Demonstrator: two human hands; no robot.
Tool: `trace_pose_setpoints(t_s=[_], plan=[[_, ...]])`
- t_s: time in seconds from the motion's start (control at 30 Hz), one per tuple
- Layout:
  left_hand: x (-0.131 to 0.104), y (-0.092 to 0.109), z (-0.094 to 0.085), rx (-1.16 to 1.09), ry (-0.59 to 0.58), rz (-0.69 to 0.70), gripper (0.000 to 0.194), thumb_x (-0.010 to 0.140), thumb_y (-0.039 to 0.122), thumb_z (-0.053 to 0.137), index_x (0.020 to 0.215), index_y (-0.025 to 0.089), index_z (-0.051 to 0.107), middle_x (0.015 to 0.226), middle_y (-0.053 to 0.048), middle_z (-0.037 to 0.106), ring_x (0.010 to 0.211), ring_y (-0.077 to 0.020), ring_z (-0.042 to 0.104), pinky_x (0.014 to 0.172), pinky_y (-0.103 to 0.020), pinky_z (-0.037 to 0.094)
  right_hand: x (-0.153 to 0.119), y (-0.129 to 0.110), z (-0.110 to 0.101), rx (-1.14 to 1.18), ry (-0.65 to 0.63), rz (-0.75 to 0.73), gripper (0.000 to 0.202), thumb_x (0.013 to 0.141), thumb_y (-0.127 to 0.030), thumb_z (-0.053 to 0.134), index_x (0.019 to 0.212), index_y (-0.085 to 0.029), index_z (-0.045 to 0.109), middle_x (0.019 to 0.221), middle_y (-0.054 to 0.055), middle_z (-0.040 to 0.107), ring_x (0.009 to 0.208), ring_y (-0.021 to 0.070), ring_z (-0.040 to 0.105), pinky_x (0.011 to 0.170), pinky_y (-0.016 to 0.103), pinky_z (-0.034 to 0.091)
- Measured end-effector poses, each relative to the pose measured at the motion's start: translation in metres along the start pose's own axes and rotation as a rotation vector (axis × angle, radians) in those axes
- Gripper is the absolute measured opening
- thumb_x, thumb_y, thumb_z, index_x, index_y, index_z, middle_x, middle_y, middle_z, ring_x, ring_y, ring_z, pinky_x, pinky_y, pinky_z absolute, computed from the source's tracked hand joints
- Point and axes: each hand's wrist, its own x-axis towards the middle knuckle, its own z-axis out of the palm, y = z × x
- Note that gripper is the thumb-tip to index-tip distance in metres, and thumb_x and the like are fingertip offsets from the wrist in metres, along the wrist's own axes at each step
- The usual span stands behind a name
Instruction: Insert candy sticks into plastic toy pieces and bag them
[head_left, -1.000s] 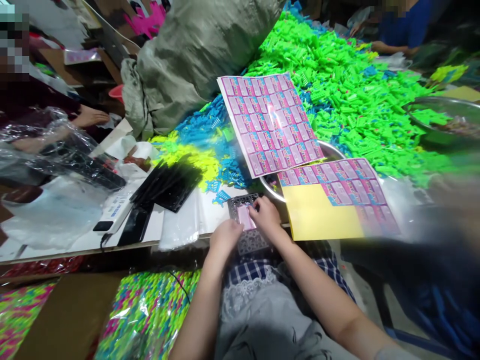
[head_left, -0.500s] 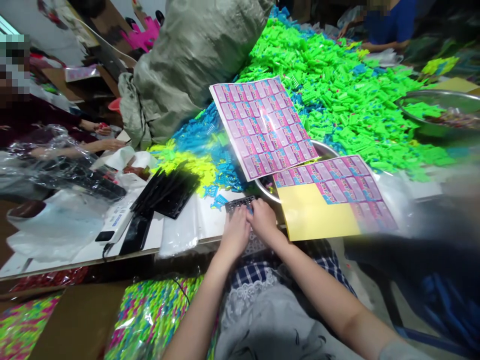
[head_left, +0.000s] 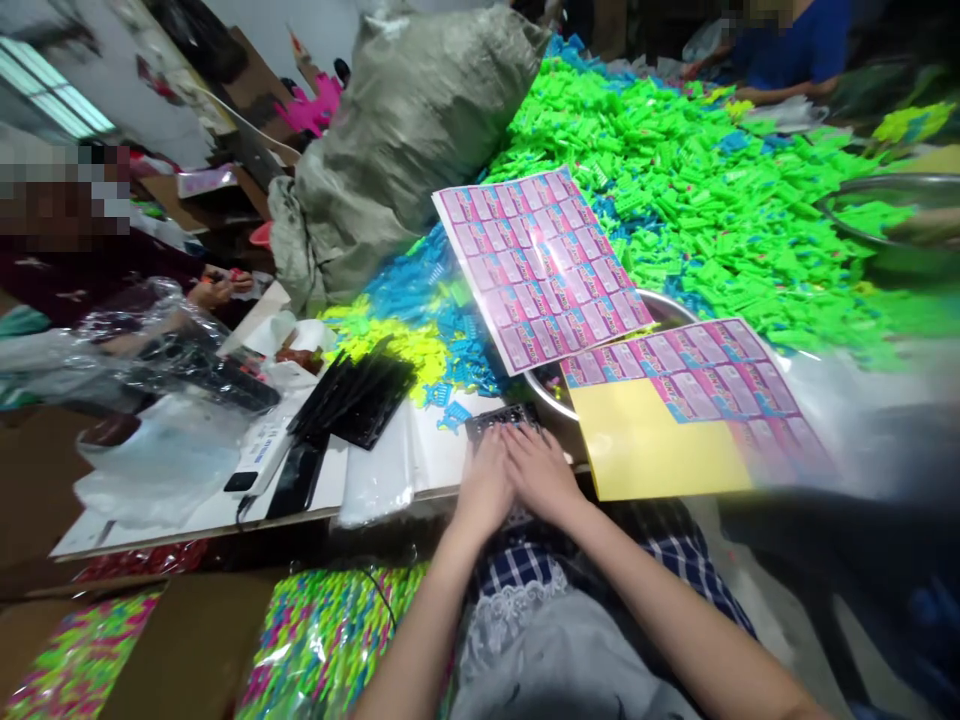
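Observation:
At the table's near edge lies a dark moulded tray (head_left: 480, 426), partly covered by both hands. My left hand (head_left: 487, 482) rests on it with the fingers stretched forward. Close against it, my right hand (head_left: 546, 474) lies flat on the same tray, fingers extended. Any small piece under the palms is hidden. Just beyond are blue comb-like plastic pieces (head_left: 453, 414). To the right, a pink-and-purple sticker sheet (head_left: 536, 265) and a second sheet, partly peeled to its yellow backing (head_left: 660, 450), lie over a metal bowl (head_left: 551, 400).
Bright green plastic pieces (head_left: 660, 190) form a large heap behind, beside a grey-green sack (head_left: 420, 130). Black trays (head_left: 367, 400), clear plastic bags (head_left: 379, 480) and a white power strip (head_left: 259, 455) lie left. Co-workers sit at far left and back right.
My right hand has gone from bent fingers near the tray's middle to lying flatter, beside my left hand. The camera view has shifted slightly, moving the scene rightward and down.

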Motion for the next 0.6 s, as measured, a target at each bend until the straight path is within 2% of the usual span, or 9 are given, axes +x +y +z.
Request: trace_pose_setpoints(t_s=[0.1, 0.2, 0.3, 0.37, 0.4, 0.43, 0.53, 0.57, 0.6], plan=[[-0.012, -0.002, 0.002, -0.026, 0.009, 0.007, 0.054, 0.085, 0.02, 0.027, 0.138, 0.014, 0.017, 0.143, -0.011, 0.027, 0.134, -0.0204, 0.017, 0.108, -0.048, 0.017, -0.006, 0.002, 0.002, -0.026, -0.087, -0.006, 0.047, 0.091, -0.032, 0.024, 0.136, -0.019, 0.03, 0.14, 0.004, 0.034, 0.13, 0.0188, 0.027, 0.106, 0.042, 0.017], [-0.033, 0.002, -0.01, -0.147, -0.049, -0.026, 0.053, 0.088, 0.024, 0.026, 0.139, 0.021, 0.012, 0.145, -0.008, 0.023, 0.134, -0.0212, 0.016, 0.107, -0.056, 0.009, -0.005, 0.003, -0.001, -0.06, -0.154, -0.031, 0.048, 0.091, -0.031, 0.021, 0.137, -0.018, 0.027, 0.143, 0.004, 0.027, 0.132, 0.019, 0.022, 0.105, 0.043, 0.02], [-0.054, -0.003, -0.043, -0.394, -0.212, 0.003, 0.049, 0.089, 0.033, 0.027, 0.138, 0.028, 0.018, 0.145, -0.004, 0.023, 0.134, -0.0217, 0.018, 0.108, -0.056, 0.007, -0.001, -0.001, -0.006, -0.087, -0.215, -0.028, 0.051, 0.091, -0.035, 0.022, 0.138, -0.015, 0.025, 0.144, 0.006, 0.022, 0.133, 0.0217, 0.02, 0.106, 0.047, 0.018], [-0.061, -0.026, -0.071, -0.62, -0.323, 0.023, 0.043, 0.09, 0.035, 0.025, 0.133, 0.033, 0.031, 0.141, 0.001, 0.032, 0.131, -0.0183, 0.027, 0.109, -0.047, 0.018, 0.003, -0.006, -0.009, -0.106, -0.243, -0.02, 0.055, 0.089, -0.04, 0.025, 0.137, -0.013, 0.027, 0.144, 0.009, 0.021, 0.133, 0.0253, 0.019, 0.106, 0.051, 0.013], [-0.061, -0.044, -0.085, -0.72, -0.305, -0.01, 0.042, 0.09, 0.035, 0.024, 0.13, 0.032, 0.037, 0.138, 0.001, 0.038, 0.127, -0.0167, 0.034, 0.108, -0.042, 0.025, 0.004, -0.008, -0.009, -0.113, -0.248, -0.031, 0.057, 0.088, -0.042, 0.027, 0.137, -0.012, 0.028, 0.144, 0.01, 0.02, 0.133, 0.0265, 0.018, 0.107, 0.052, 0.011], [-0.058, -0.068, -0.097, -0.757, -0.185, -0.104, 0.042, 0.089, 0.035, 0.026, 0.129, 0.03, 0.039, 0.137, 0.001, 0.04, 0.126, -0.0165, 0.037, 0.107, -0.039, 0.027, 0.005, -0.01, -0.009, -0.118, -0.251, -0.055, 0.058, 0.088, -0.043, 0.029, 0.137, -0.012, 0.028, 0.144, 0.01, 0.019, 0.134, 0.0272, 0.016, 0.107, 0.053, 0.009], [-0.047, -0.158, -0.119, -0.584, 0.362, -0.446, 0.044, 0.083, 0.034, 0.038, 0.124, 0.019, 0.047, 0.132, -0.004, 0.047, 0.124, -0.0199, 0.039, 0.107, -0.038, 0.027, 0.008, -0.015, -0.003, -0.118, -0.271, -0.131, 0.06, 0.087, -0.046, 0.031, 0.138, -0.013, 0.026, 0.144, 0.01, 0.018, 0.134, 0.0272, 0.016, 0.108, 0.051, 0.01], [-0.043, -0.188, -0.122, -0.487, 0.484, -0.585, 0.043, 0.082, 0.03, 0.037, 0.122, 0.019, 0.049, 0.13, -0.003, 0.049, 0.123, -0.0193, 0.04, 0.107, -0.037, 0.027, 0.009, -0.015, 0.001, -0.119, -0.274, -0.144, 0.061, 0.087, -0.046, 0.031, 0.138, -0.014, 0.025, 0.144, 0.01, 0.018, 0.134, 0.0271, 0.016, 0.108, 0.051, 0.012], [-0.041, -0.215, -0.123, -0.446, 0.531, -0.667, 0.044, 0.081, 0.025, 0.034, 0.122, 0.016, 0.049, 0.13, -0.006, 0.049, 0.123, -0.0209, 0.04, 0.107, -0.04, 0.025, 0.009, -0.014, 0.006, -0.122, -0.27, -0.15, 0.061, 0.087, -0.046, 0.031, 0.138, -0.014, 0.024, 0.144, 0.009, 0.019, 0.133, 0.0271, 0.017, 0.108, 0.051, 0.013]])
